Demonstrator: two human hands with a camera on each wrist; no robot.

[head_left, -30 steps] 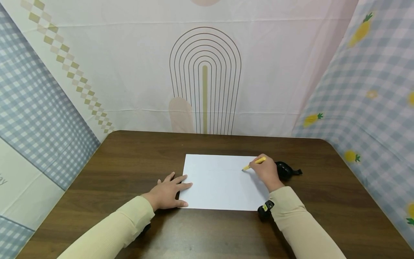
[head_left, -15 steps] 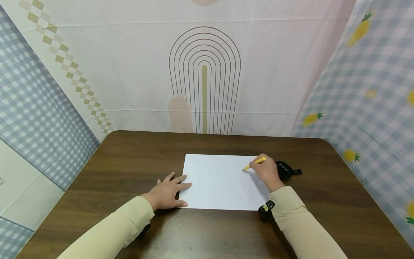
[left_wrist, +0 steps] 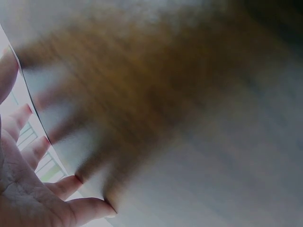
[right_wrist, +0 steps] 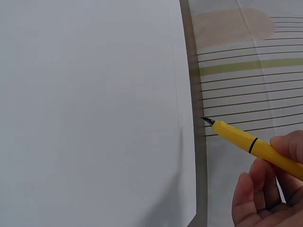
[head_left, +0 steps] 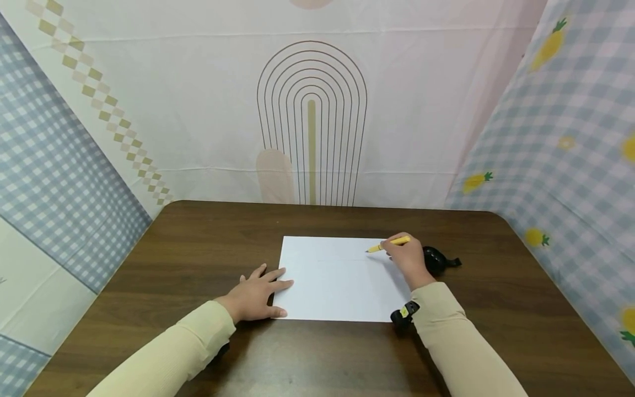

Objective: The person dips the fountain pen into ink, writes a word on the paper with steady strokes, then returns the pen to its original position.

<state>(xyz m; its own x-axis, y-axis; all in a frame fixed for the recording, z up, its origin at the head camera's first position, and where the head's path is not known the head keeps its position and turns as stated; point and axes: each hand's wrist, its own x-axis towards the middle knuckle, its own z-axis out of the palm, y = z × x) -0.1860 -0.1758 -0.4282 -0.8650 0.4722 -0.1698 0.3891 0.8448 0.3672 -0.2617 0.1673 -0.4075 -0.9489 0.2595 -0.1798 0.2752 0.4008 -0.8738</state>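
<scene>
A white sheet of paper (head_left: 332, 292) lies on the brown table, with a faint thin line (head_left: 339, 260) across its upper part. My left hand (head_left: 254, 298) rests with spread fingers on the sheet's left edge. Near the upper right corner, my right hand (head_left: 408, 260) holds a yellow pen (head_left: 388, 244) between thumb and fingers. In the right wrist view the pen (right_wrist: 236, 138) shows a black band and a dark pointed tip, raised off the paper. The line (right_wrist: 175, 90) runs near the sheet's edge there.
A glossy black rounded object (head_left: 435, 261) with a short tail sits just right of my right hand. The wooden table (head_left: 208, 231) ends at a white patterned cloth (head_left: 208, 110) behind. Checked cloth (head_left: 555, 160) hangs on the right side.
My right hand has lifted the pen tip from the right end of the line and moved it slightly up and left. My left hand stays in place on the paper.
</scene>
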